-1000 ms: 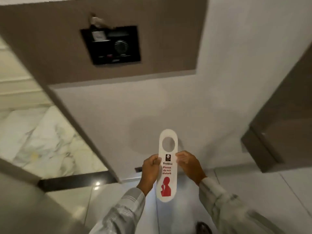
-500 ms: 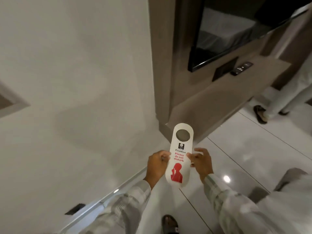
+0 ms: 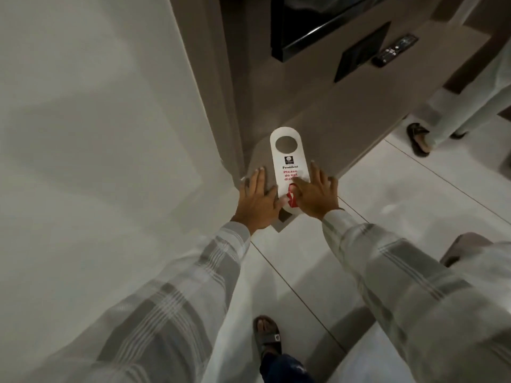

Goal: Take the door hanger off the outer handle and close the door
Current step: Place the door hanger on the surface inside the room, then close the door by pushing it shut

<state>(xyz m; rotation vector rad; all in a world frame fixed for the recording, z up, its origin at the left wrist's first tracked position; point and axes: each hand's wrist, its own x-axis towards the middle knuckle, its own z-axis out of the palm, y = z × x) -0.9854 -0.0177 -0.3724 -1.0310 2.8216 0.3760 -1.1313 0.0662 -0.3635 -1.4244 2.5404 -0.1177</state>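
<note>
The white door hanger (image 3: 286, 158), with a round hole and red "Please do not disturb" print, lies flat on the near corner of a brown counter (image 3: 345, 111). My left hand (image 3: 258, 203) rests flat on the counter just left of it, fingers spread, thumb against the hanger's lower edge. My right hand (image 3: 315, 194) lies flat with its fingers spread over the hanger's lower half, covering part of the red print. Neither hand curls around the hanger. The door and its handle are out of view.
A white wall (image 3: 96, 106) fills the left. A dark screen (image 3: 304, 26) hangs above the counter, and a black remote (image 3: 394, 51) lies on it farther back. Another person's sandalled foot (image 3: 419, 138) stands at the right. My own sandalled foot (image 3: 268, 338) is on the pale tiled floor.
I have turned right, away from the doorway. The hanger, held upright in both hands before, now lies on the counter corner with both hands flattened out.
</note>
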